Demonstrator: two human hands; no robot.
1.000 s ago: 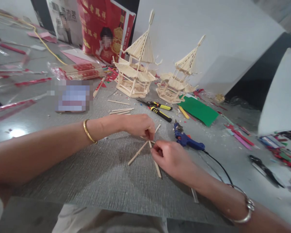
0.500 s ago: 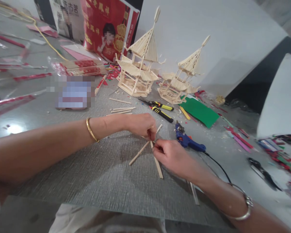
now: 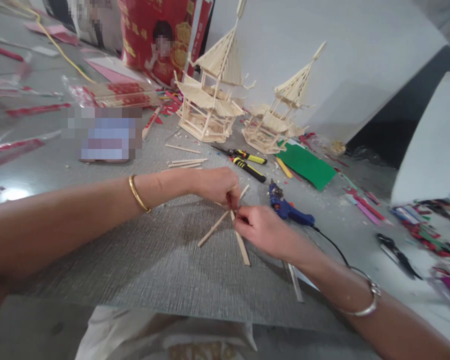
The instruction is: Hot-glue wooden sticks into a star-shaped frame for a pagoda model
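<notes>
Thin wooden sticks lie crossed on the grey table in front of me, meeting under my fingertips. My left hand is closed in a pinch over the crossing from above. From the right, my right hand pinches at the same crossing, beside the stick that points toward me. The fingers hide the joint itself. A blue glue gun lies just right of my right hand. Beyond my hands rest black and yellow pliers and several loose sticks.
Two stick pagoda models stand at the back, near a green sheet. A phone and a bag of sticks lie left. At right are black-handled scissors and a clear glue stick. The table's front edge is close.
The whole view has shifted slightly, so things sit a little higher and further left in the picture. Both hands keep their pinch at the crossed sticks.
</notes>
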